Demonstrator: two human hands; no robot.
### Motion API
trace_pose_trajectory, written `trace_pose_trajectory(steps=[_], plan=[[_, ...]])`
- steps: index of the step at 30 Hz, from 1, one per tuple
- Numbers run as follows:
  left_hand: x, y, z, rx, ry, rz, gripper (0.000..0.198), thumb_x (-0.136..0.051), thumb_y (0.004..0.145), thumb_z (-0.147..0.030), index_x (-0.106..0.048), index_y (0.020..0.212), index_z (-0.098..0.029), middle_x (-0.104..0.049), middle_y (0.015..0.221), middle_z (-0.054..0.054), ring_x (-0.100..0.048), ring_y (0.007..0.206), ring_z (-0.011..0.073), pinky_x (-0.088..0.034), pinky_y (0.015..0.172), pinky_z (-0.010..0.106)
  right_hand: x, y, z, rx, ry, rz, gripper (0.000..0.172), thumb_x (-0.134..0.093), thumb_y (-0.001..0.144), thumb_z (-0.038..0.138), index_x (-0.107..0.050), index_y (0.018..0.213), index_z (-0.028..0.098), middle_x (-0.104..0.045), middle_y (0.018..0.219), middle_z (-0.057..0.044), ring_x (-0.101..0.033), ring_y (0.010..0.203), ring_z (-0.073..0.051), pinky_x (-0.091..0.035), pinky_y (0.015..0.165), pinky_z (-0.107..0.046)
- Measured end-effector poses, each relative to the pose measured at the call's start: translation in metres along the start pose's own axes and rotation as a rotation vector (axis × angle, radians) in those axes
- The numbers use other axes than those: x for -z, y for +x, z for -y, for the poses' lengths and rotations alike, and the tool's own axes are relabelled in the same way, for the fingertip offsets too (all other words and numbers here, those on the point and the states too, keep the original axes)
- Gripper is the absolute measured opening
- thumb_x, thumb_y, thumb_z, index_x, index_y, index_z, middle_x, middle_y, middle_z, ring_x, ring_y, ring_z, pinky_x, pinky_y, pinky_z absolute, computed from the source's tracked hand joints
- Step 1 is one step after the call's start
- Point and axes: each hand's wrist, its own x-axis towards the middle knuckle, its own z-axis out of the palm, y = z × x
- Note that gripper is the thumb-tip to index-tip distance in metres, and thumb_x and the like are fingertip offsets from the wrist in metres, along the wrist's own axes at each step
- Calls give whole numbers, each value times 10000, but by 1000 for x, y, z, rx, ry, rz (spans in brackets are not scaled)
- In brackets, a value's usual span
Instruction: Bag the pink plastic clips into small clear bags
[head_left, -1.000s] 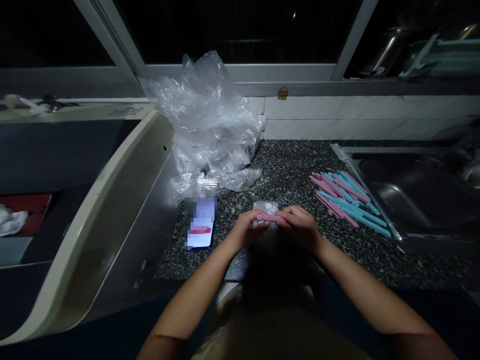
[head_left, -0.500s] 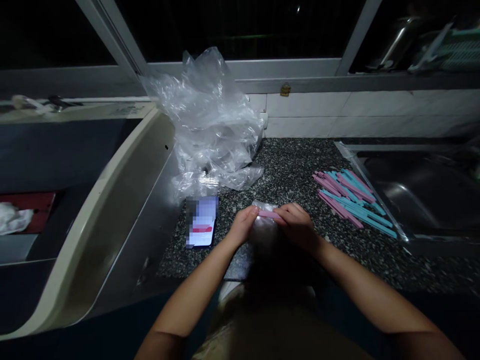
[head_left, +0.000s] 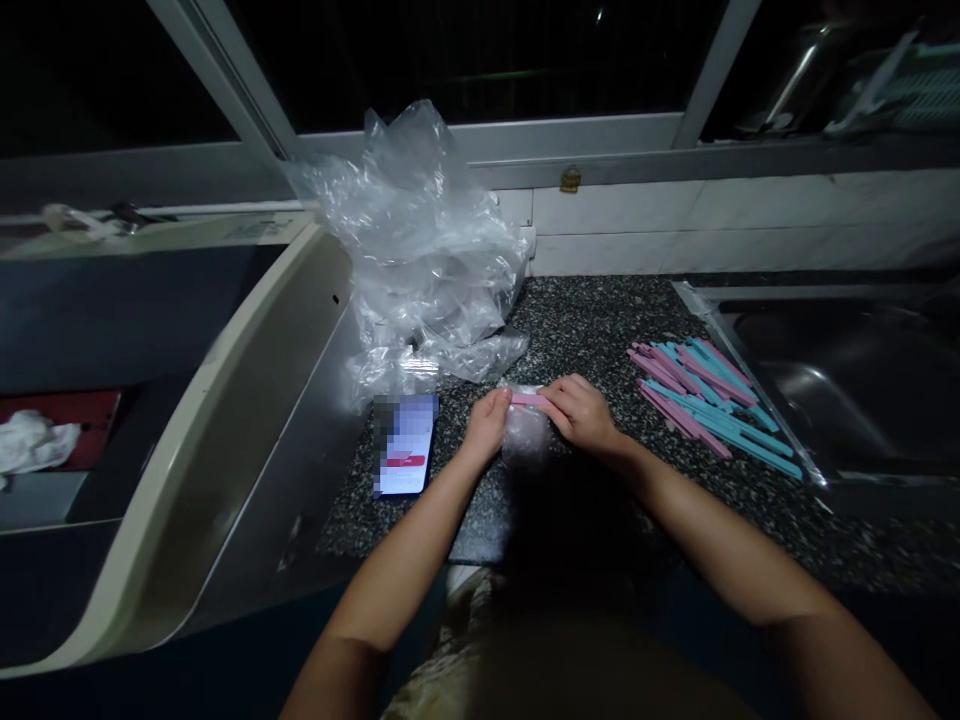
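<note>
Over the speckled dark countertop, my left hand and my right hand meet on a small clear plastic bag with a pink strip across its top. Both hands pinch the strip's ends, left on the left end, right on the right end. The bag hangs below the strip between my hands. A pile of several pink and blue strips lies on the counter to the right of my right hand.
A big crumpled clear plastic bag stands at the back left of the counter. A lit phone lies left of my left hand. A steel sink is at the right, a pale curved appliance edge at the left.
Both hands, with the small bag and pink strip, have moved a little away from me across the counter. Their grip on the strip is unchanged.
</note>
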Motion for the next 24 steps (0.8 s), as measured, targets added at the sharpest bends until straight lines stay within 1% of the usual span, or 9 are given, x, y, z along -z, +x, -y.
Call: trace_pose_trajectory(steps=[6,15,24], plan=[[5,-3,3,-21,-3,-13,498,-558,608,-640,-536,624,-143,-490,512,-34,-380,462,74,-295,458,199,-6,0,1,41,31,-43,281,-419,875,300,-656,894,151,-606,741,-75,-493,722,-169,-424,658,-299],[2,-5,0,90,-116,-10,503,-586,570,-644,-502,636,-152,-500,500,-39,-386,429,64,-301,445,199,-10,-2,-2,65,42,-36,275,-419,873,303,-651,900,156,-609,753,-77,-501,717,-170,-426,661,-313],[3,-7,1,96,-198,14,479,-623,568,-605,-500,645,-149,-482,524,-44,-390,445,62,-294,467,194,-9,-3,0,84,55,-57,260,-432,870,278,-650,920,147,-614,760,-82,-518,740,-171,-433,669,-311]])
